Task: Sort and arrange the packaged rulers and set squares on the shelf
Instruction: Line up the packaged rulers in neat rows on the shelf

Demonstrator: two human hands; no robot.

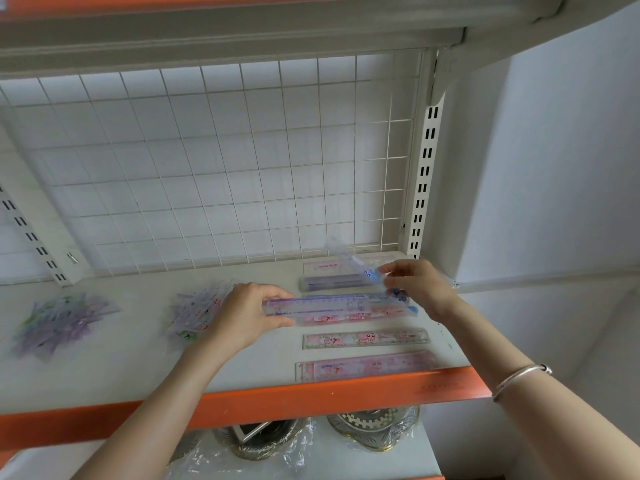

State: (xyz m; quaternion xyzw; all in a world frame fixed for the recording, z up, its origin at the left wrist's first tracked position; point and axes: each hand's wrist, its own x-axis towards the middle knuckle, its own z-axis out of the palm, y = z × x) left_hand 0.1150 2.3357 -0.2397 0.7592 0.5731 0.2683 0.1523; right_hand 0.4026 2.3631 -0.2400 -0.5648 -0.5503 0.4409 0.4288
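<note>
My left hand (249,315) grips the left end of a small stack of packaged rulers (339,308), purple on top and pink beneath, held just above the white shelf (138,368). My right hand (419,284) pinches a clear packaged ruler with blue print (349,259), tilted up over the stack's right end. Several rulers lie in a row on the right of the shelf: a purple one (329,283) and a pink one (325,266) behind the stack, a pink ruler (365,339) and a wider pink pack (370,365) in front.
Two loose heaps of packaged set squares lie on the shelf: a purple-green heap (62,323) at the left and a pink-white heap (197,311) just left of my left hand. A wire grid (221,168) backs the shelf. An orange front edge (277,407) runs below, wrapped metal items (377,429) underneath.
</note>
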